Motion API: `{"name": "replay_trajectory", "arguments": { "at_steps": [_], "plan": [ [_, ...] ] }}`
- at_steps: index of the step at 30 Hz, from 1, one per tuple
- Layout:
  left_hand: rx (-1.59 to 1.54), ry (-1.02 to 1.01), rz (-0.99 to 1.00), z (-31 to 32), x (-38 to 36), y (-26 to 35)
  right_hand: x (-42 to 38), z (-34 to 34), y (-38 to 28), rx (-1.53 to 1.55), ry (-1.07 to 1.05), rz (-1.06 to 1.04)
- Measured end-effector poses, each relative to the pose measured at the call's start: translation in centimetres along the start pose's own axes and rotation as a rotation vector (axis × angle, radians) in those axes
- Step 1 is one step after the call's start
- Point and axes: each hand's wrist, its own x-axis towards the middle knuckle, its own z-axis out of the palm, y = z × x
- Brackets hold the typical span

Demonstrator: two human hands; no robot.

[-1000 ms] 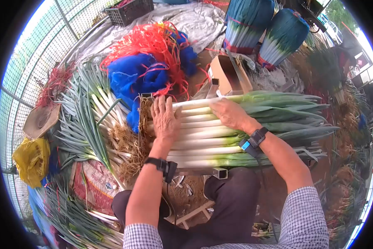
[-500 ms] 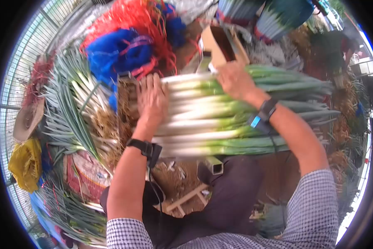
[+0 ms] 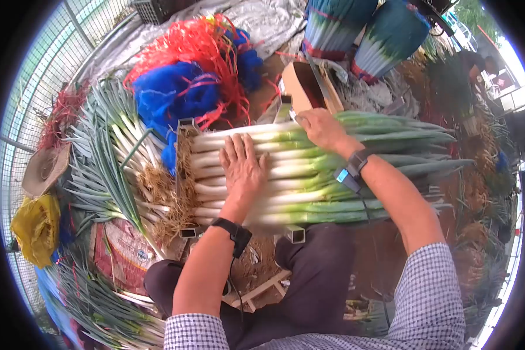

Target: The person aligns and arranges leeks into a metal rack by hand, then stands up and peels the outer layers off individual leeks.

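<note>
A flat row of long green onions [image 3: 300,185] lies across a metal frame [image 3: 297,234], roots to the left and green leaves to the right. My left hand [image 3: 245,172] rests flat on the white stalks with its fingers apart. At the far edge of the row, my right hand [image 3: 322,131] has its fingers curled by the pale green part. Something small and whitish shows at its fingertips, too small to name. Left of the frame, more loose green onions [image 3: 122,134] lie in a heap, some with roots toward the row.
Behind the row stands an open cardboard box [image 3: 300,87]. Red plastic strips [image 3: 175,46] and blue netting [image 3: 169,93] are piled at the back left. Wrapped bundles [image 3: 391,38] stand at the back right. A straw hat [image 3: 45,169] and yellow bag [image 3: 36,221] are at far left.
My left hand has moved right along the stalks, away from the root end. My right hand stays at the far edge, its fingers now nearer the box's left corner. The view has shifted slightly.
</note>
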Motion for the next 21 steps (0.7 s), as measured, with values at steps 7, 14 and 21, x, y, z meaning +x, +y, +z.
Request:
{"name": "replay_trajectory", "arguments": {
  "at_steps": [7, 14, 21],
  "plan": [
    [-0.101, 0.101, 0.025, 1.1, -1.1, -0.5, -3.1, -4.6, -8.8, -0.045, -0.042, -0.051],
    [-0.136, 0.127, 0.021, 0.8, -0.3, -0.2, -5.5, -2.8, -11.6, -0.249, -0.428, -0.087],
    [-0.522, -0.242, -0.041, -3.6, 2.0, -4.7, -4.9, -3.2, -11.6, -0.268, -0.476, -0.047]
  ]
}}
